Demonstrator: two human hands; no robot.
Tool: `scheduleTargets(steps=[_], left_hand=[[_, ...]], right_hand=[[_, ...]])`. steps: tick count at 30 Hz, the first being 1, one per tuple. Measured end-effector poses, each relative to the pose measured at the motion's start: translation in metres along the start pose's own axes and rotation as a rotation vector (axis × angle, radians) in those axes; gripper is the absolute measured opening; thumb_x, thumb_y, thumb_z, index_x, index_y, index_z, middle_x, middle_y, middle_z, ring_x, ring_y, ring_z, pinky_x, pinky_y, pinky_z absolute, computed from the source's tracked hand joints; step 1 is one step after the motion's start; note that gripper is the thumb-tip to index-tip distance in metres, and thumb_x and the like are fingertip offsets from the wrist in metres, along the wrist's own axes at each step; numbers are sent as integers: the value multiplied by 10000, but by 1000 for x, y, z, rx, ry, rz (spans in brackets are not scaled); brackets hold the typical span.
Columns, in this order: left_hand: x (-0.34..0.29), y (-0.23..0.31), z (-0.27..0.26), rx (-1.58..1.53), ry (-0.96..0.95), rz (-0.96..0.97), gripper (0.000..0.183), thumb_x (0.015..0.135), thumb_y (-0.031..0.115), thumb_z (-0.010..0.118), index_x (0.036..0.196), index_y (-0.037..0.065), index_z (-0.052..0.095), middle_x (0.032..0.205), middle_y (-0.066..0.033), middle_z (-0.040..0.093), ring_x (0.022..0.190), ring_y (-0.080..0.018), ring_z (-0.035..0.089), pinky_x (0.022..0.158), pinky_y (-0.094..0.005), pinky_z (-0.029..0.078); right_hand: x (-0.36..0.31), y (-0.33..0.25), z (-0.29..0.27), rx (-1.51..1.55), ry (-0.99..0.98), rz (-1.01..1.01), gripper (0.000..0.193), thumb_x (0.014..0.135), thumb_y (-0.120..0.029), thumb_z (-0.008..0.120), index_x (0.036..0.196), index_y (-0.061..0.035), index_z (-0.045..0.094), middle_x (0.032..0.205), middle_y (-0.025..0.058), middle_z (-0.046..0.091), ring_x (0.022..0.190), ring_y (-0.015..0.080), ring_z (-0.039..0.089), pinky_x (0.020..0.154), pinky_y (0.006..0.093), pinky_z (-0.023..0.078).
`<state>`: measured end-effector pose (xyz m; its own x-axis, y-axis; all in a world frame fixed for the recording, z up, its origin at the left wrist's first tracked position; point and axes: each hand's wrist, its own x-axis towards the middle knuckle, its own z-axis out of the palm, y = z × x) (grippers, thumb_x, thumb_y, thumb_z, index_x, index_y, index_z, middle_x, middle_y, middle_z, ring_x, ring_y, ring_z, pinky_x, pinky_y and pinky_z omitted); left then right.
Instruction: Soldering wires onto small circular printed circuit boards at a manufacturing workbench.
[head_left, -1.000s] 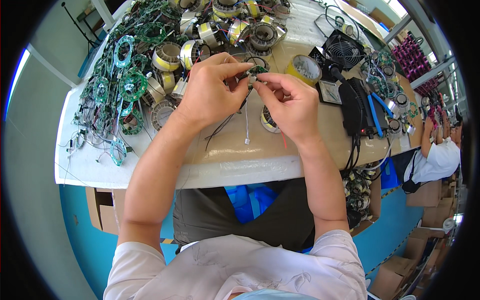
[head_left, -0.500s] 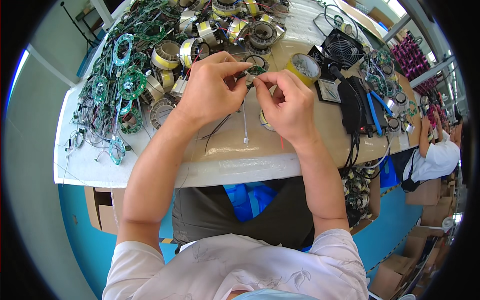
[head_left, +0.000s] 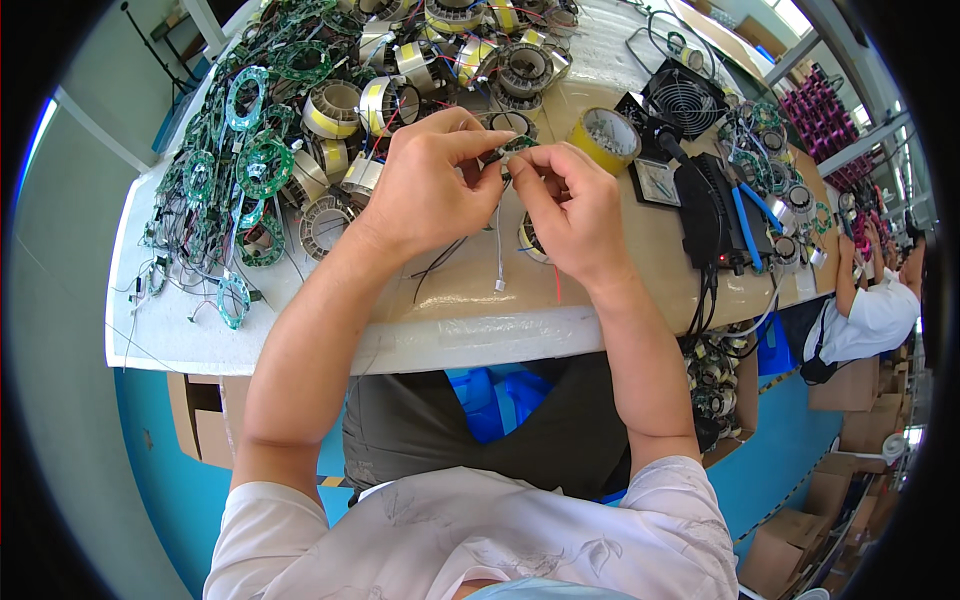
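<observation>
Over the middle of the bench, my left hand [head_left: 437, 183] pinches a small green circuit board [head_left: 518, 143], mostly covered by the fingers. Opposite it, my right hand [head_left: 577, 212] is closed, thumb and forefinger pressed together at the board's near edge where wires meet it. What exactly sits between those fingertips is too small to make out. From between the hands hangs a thin pale cable ending in a white plug [head_left: 499, 285]. Dark loose wires [head_left: 440, 258] trail below my left hand. A ring-shaped motor stator [head_left: 530, 238] lies partly hidden behind my right hand, with a red wire near it.
Stators with yellow tape [head_left: 332, 110] and tangled green ring boards [head_left: 264, 166] are heaped at the left and back. To the right are a yellow tape roll [head_left: 606, 140], a fan [head_left: 686, 107], a black soldering station [head_left: 712, 215] and blue-handled pliers [head_left: 748, 225]. Another person [head_left: 875, 320] works far right.
Both hands stay together at nearly the same spot. The hanging cable and its white plug have shifted slightly to the right. More of the stator beside my right hand shows.
</observation>
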<state>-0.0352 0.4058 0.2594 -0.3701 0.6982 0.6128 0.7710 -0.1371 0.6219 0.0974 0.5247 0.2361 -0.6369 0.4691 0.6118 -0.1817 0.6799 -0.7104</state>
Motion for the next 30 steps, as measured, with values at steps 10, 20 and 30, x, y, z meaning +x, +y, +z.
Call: scheduleTargets(steps=[10,20,30], left_hand=[[-1,0,2,5,4,29,303,747,6,709,1041,33,775,860,-108,686,654,-206,674,619,-308,550],[-5,-1,15,122,70,154,273,756,-1,723,1026,2,762,779,-129,610,635,-292,628,576,-388,517],[-5,-3,12,64,69,66,270,738,5,719,1002,20,777,796,-139,649,654,-299,650,594,-378,536]], right_hand=[[0,1,-2,28,-1,71,102,897,-84,705,907,15,685,794,80,662,583,118,586,542,267,469],[-1,4,1,32,44,75,85,884,-59,713,890,24,697,785,89,680,614,131,638,557,264,504],[0,-2,2,-22,88,40,78,779,-51,765,836,-22,721,732,21,678,512,56,514,468,227,396]])
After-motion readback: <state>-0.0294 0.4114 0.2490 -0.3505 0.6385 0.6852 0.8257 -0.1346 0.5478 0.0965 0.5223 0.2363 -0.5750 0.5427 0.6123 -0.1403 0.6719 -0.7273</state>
